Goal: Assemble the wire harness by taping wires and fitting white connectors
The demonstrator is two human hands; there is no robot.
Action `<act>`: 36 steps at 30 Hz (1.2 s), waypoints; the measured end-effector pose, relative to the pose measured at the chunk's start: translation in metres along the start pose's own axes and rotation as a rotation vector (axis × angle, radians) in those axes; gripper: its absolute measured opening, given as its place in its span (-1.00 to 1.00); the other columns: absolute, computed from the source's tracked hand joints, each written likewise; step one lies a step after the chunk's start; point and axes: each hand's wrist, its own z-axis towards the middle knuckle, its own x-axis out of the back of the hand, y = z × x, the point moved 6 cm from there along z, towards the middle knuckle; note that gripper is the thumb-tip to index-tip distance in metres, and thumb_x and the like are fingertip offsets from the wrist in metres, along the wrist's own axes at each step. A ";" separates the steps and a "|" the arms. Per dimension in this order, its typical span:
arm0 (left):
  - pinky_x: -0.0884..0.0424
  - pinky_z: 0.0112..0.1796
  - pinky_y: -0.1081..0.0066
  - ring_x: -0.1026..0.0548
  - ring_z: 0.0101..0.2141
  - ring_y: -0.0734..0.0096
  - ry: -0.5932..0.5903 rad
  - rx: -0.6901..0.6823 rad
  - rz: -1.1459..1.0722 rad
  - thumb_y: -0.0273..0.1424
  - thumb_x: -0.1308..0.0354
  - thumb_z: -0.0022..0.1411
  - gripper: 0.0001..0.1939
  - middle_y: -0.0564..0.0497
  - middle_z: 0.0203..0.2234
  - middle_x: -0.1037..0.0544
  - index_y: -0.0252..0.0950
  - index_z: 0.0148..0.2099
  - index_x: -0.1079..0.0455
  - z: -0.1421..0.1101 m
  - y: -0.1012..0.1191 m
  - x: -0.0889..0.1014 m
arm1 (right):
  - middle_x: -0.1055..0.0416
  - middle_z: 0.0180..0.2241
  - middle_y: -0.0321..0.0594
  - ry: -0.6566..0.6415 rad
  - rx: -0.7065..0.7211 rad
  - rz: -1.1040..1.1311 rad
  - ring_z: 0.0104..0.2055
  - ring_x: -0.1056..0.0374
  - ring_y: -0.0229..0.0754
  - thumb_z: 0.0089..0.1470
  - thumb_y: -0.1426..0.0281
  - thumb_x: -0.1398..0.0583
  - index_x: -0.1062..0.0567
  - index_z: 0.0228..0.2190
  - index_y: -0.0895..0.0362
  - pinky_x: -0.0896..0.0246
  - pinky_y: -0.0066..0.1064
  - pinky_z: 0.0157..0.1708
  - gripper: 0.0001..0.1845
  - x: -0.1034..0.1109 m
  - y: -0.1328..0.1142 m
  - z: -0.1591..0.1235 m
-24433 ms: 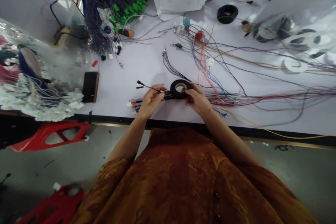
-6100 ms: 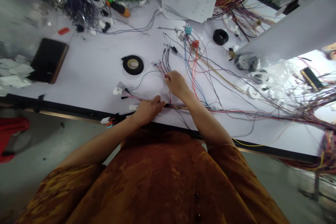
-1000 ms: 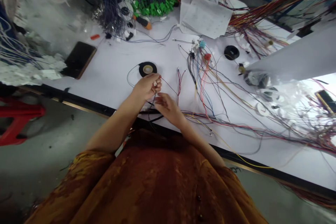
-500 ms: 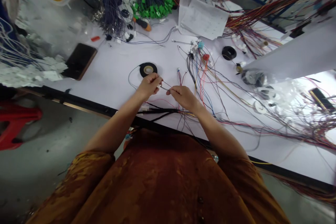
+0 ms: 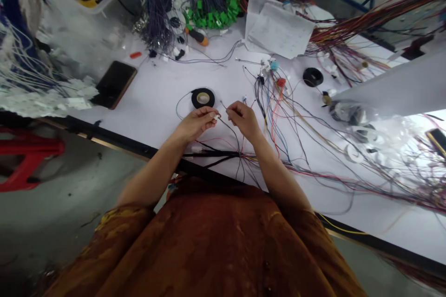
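My left hand (image 5: 198,124) is closed, pinching a small white connector (image 5: 216,117) between thumb and fingertips. A dark wire (image 5: 231,130) runs from the connector down to the wire harness (image 5: 223,153) by the table's front edge. Just to the right, my right hand (image 5: 244,119) pinches a thin wire (image 5: 223,105), whose bare-looking tip sticks out up and left. The two hands are a short gap apart. Behind my left hand lies a roll of black tape (image 5: 198,102), its loose end curling left. Red wires (image 5: 245,100) with metal ends stand behind my right hand.
A phone (image 5: 114,84) lies at the left beside white connectors (image 5: 45,97). Farther back are green connectors (image 5: 216,15), a screwdriver (image 5: 199,37) and paper sheets (image 5: 278,28). Loose wires (image 5: 334,148) spread over the right side, near another black tape roll (image 5: 312,77).
My hands have moved apart a little. The white connector now shows at my left fingertips, and the wire in my right hand points up and left. The view has shifted slightly.
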 end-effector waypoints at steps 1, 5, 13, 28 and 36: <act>-0.46 -0.37 0.59 -0.46 -0.45 0.63 0.013 0.016 -0.033 -0.47 -0.39 0.04 -0.85 0.03 -0.40 -0.54 -0.34 -0.30 -0.51 0.001 -0.002 0.005 | -0.28 -0.57 -0.41 0.024 0.015 -0.016 -0.55 -0.12 -0.38 0.12 0.34 -0.19 -0.44 -0.41 0.13 -0.02 -0.49 -0.52 -0.88 0.002 0.000 -0.002; -0.49 -0.33 0.61 -0.49 -0.42 0.62 0.071 0.024 -0.146 -0.47 -0.43 -0.01 -0.82 0.04 -0.43 -0.55 -0.32 -0.30 -0.54 0.006 -0.008 0.020 | -0.24 -0.58 -0.39 0.025 0.029 -0.066 -0.52 -0.06 -0.36 0.12 0.30 -0.22 -0.54 -0.38 0.16 0.04 -0.46 -0.50 -0.82 -0.001 0.006 -0.014; -0.48 -0.32 0.58 -0.48 -0.43 0.62 0.074 -0.041 -0.044 -0.34 -0.45 -0.02 -0.76 0.04 -0.40 -0.56 -0.32 -0.31 -0.53 0.006 -0.010 0.016 | -0.33 -0.51 -0.30 0.003 0.006 -0.014 -0.45 -0.14 -0.31 0.10 0.12 -0.25 -0.54 -0.43 0.15 -0.03 -0.43 -0.45 -0.67 -0.013 0.010 -0.019; -0.52 -0.29 0.43 -0.51 -0.43 0.49 0.122 -0.142 0.335 -0.29 -0.34 0.08 -0.81 0.02 -0.46 -0.56 -0.32 -0.32 -0.53 -0.001 -0.006 0.010 | -0.33 -0.47 -0.29 -0.044 0.036 -0.072 -0.43 -0.16 -0.29 0.13 0.20 -0.23 -0.48 -0.47 0.13 -0.06 -0.41 -0.41 -0.74 -0.013 0.016 -0.018; -0.51 -0.29 0.43 -0.52 -0.44 0.47 0.188 -0.205 0.434 -0.36 -0.30 0.12 -0.90 0.03 -0.45 -0.58 -0.29 -0.31 -0.55 -0.006 -0.001 0.004 | -0.33 -0.47 -0.32 0.027 0.021 -0.101 -0.43 -0.15 -0.30 0.16 0.21 -0.20 -0.48 -0.44 0.11 -0.08 -0.38 -0.39 -0.75 -0.012 0.026 -0.024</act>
